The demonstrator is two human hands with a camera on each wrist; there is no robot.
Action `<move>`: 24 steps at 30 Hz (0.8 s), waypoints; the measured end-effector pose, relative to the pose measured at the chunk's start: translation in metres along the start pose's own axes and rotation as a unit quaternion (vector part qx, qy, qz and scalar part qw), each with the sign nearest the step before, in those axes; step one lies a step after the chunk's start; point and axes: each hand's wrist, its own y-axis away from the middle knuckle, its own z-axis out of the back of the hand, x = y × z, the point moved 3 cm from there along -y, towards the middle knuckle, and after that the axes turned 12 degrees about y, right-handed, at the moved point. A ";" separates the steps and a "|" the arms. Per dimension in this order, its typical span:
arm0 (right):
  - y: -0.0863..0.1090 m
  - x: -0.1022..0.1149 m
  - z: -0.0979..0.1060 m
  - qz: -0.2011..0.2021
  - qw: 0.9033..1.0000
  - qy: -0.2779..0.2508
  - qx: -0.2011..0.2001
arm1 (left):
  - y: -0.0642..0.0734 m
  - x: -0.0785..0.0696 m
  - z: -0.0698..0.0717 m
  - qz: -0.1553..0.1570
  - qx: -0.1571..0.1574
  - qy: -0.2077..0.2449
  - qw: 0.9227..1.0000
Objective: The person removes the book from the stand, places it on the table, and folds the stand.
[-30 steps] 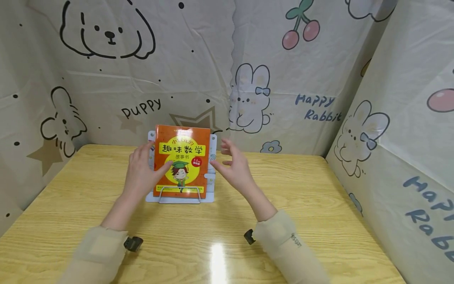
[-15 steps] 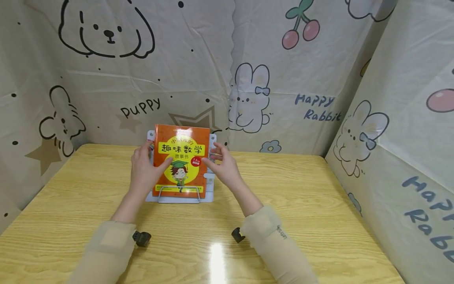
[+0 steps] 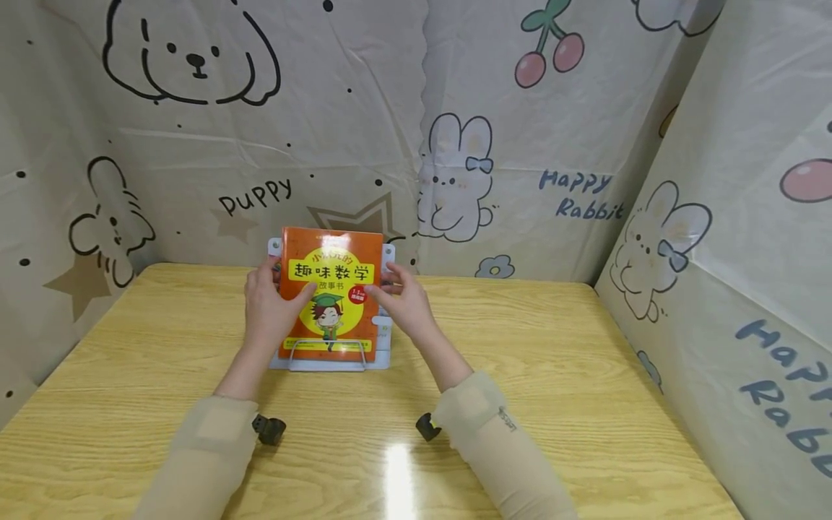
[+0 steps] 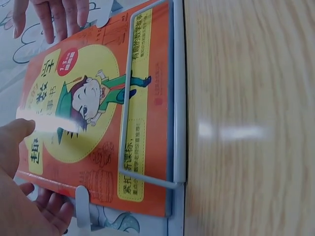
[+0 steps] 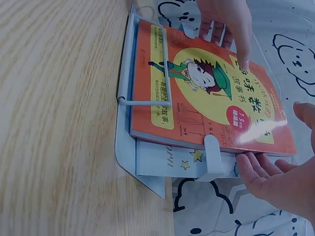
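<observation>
An orange children's book with Chinese lettering and a cartoon child in a green cap leans upright on a pale book stand. The stand's wire bar crosses the lower cover, and a small white clip sits at the side edge. My left hand is at the book's left edge, thumb over the cover, fingers extended along the edge. On the opposite side, my right hand has its fingers at the right edge; its thumb stands off the cover in the right wrist view.
The stand rests on a light wooden table, toward its back edge. Behind and to the right hangs a pale cloth printed with puppies, rabbits and cherries. A bright light reflection lies on the tabletop in front.
My right hand has moved left, from beside the stand to the book's right edge. The left hand has shifted slightly right along its side. Book and stand have not moved.
</observation>
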 end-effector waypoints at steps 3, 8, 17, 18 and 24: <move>0.000 0.002 -0.003 -0.004 1.000 -0.003 -0.006 | 0.000 0.000 -0.001 0.005 -0.003 0.009 1.000; -0.002 0.004 -0.008 -0.002 1.000 0.012 -0.017 | -0.003 0.000 -0.003 0.016 -0.009 0.016 1.000; -0.006 0.009 -0.009 -0.026 0.999 0.008 -0.021 | -0.006 0.004 -0.002 0.014 -0.004 0.011 1.000; -0.006 0.009 -0.009 -0.027 0.999 0.008 -0.021 | -0.006 0.003 -0.002 0.011 -0.005 0.009 1.000; -0.008 0.013 -0.011 -0.034 0.999 -0.001 -0.029 | -0.005 0.003 -0.001 0.007 -0.016 0.002 1.000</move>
